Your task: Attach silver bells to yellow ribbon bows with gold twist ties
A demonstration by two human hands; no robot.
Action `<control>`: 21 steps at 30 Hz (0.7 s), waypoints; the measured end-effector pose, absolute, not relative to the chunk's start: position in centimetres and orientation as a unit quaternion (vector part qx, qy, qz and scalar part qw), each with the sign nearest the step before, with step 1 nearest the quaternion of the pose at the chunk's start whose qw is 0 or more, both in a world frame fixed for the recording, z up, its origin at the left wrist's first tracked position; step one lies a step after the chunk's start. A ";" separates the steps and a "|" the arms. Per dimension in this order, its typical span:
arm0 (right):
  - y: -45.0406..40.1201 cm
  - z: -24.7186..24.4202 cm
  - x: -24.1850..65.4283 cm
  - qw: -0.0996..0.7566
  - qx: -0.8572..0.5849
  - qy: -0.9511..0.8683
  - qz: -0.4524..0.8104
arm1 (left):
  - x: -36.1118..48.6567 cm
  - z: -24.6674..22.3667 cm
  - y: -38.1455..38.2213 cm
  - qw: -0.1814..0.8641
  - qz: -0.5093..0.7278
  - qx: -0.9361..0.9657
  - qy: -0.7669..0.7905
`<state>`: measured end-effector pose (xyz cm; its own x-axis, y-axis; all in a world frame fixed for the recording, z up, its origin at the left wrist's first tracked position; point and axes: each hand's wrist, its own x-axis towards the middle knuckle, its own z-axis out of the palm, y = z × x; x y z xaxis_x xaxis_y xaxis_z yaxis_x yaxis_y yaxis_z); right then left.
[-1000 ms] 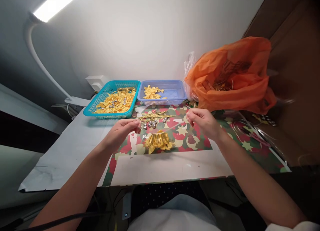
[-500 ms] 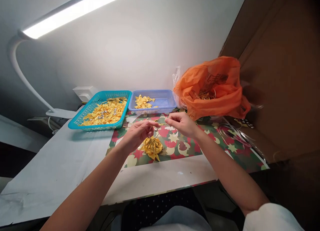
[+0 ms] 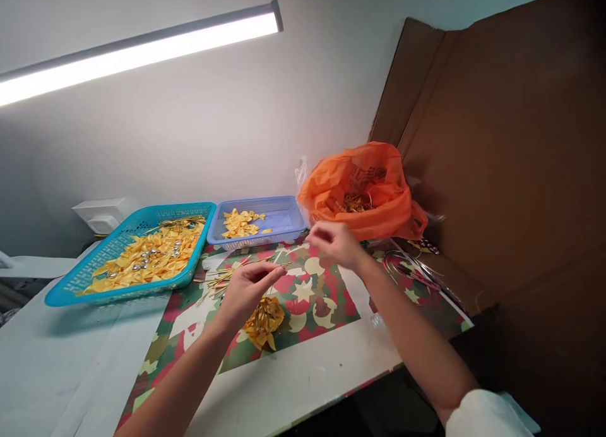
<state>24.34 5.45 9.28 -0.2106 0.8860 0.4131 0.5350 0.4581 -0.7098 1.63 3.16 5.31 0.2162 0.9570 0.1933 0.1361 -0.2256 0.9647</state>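
My left hand [image 3: 249,290] is above the patterned sheet [image 3: 303,311], thumb and forefinger pinched together. A thin gold strip shows at its fingertips, but whether they grip it I cannot tell. My right hand [image 3: 337,244] is raised to the right and farther back, its fingers closed in a pinch; what is in them, if anything, is too small to make out. Just below my left hand lies a bunch of yellow ribbon bows [image 3: 266,320] with gold strips. Loose gold ties [image 3: 218,279] are spread on the sheet behind my left hand.
A teal basket [image 3: 130,290] holds yellow ribbon pieces, silver beads and gold ties. Beside it stands a blue-purple basket [image 3: 284,221] with yellow bows. An orange plastic bag [image 3: 392,219] sits behind my right hand. Cardboard [image 3: 497,172] rises at right; a lamp [image 3: 142,55] hangs above.
The view has turned right and up, so the baskets and bag sit farther left and lower. My hands have moved apart, the right hand now lifted nearer the bag.
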 end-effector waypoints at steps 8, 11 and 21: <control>13.5 11.2 33.1 0.261 -0.785 -0.561 0.014 | 0.2 3.7 1.8 0.315 0.571 0.617 0.441; 14.3 10.1 33.8 0.224 -0.811 -0.540 0.014 | -0.2 3.3 1.7 0.306 0.576 0.614 0.445; 13.9 12.1 34.4 0.190 -0.787 -0.582 -0.076 | -0.3 2.7 1.7 0.296 0.603 0.592 0.445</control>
